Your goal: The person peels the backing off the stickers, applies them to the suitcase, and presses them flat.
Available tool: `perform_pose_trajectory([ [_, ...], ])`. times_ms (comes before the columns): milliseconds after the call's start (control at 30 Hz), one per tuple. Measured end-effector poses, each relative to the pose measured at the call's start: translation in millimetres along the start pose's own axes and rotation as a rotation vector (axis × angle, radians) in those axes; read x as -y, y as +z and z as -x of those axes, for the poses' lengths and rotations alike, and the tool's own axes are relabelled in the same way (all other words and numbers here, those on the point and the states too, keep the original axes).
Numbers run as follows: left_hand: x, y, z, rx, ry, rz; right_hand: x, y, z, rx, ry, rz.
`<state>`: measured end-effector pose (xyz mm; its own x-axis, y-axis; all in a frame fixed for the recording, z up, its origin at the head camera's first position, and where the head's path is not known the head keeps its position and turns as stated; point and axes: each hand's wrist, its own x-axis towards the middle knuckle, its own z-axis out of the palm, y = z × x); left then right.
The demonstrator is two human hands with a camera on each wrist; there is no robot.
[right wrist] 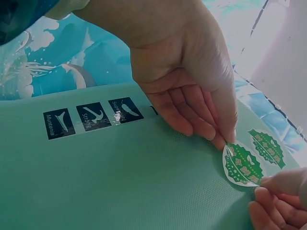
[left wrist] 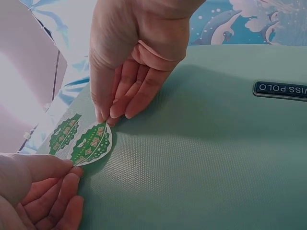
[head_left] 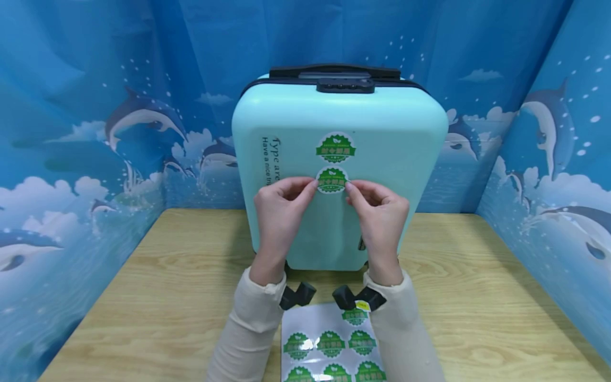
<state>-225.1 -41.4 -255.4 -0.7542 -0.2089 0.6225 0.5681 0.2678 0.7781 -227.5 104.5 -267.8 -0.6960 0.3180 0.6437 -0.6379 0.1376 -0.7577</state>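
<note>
A round green-and-white sticker (head_left: 331,180) is held by its edges against the front of a mint-green suitcase (head_left: 382,143). My left hand (head_left: 282,204) pinches its left edge between thumb and index finger. On the opposite edge, my right hand (head_left: 379,209) pinches it the same way. A matching sticker (head_left: 336,147) lies flat on the suitcase just above. In the left wrist view, the held sticker (left wrist: 93,143) stands slightly off the surface at its near rim. The right wrist view shows the held sticker (right wrist: 240,165) between both sets of fingertips.
A glossy sheet of the same stickers (head_left: 312,313) lies on the wooden table (head_left: 191,276) between the forearms. The suitcase stands upright, its black handle (head_left: 334,69) on top. A blue dolphin-print curtain (head_left: 200,106) surrounds the table's back and sides.
</note>
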Motion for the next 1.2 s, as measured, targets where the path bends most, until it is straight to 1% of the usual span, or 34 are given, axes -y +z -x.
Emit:
perform_pose_trajectory([
  [300, -0.1, 0.8, -0.5, -0.005, 0.006, -0.003, 0.4, 1.4, 0.2, 0.001, -0.035, 0.056],
  [500, -1.3, 1.1, -0.4, -0.006, 0.011, 0.000, 1.7, 1.3, 0.4, 0.005, -0.050, 0.074],
  [700, -2.3, 0.9, -0.9, -0.014, -0.009, -0.006, 3.1, 2.0, 1.3, 0.006, -0.043, 0.079],
  [900, -4.7, 0.4, -1.2, -0.019, -0.059, -0.012, 4.9, 1.9, 1.4, 0.009, -0.020, 0.070],
  [1100, -5.7, -0.9, -3.2, -0.009, -0.095, -0.011, 7.5, 0.3, 0.0, 0.019, 0.059, 0.025],
  [1200, -5.9, -1.4, -4.3, 0.002, -0.099, -0.017, 9.0, 0.0, -0.7, 0.020, 0.089, 0.008],
])
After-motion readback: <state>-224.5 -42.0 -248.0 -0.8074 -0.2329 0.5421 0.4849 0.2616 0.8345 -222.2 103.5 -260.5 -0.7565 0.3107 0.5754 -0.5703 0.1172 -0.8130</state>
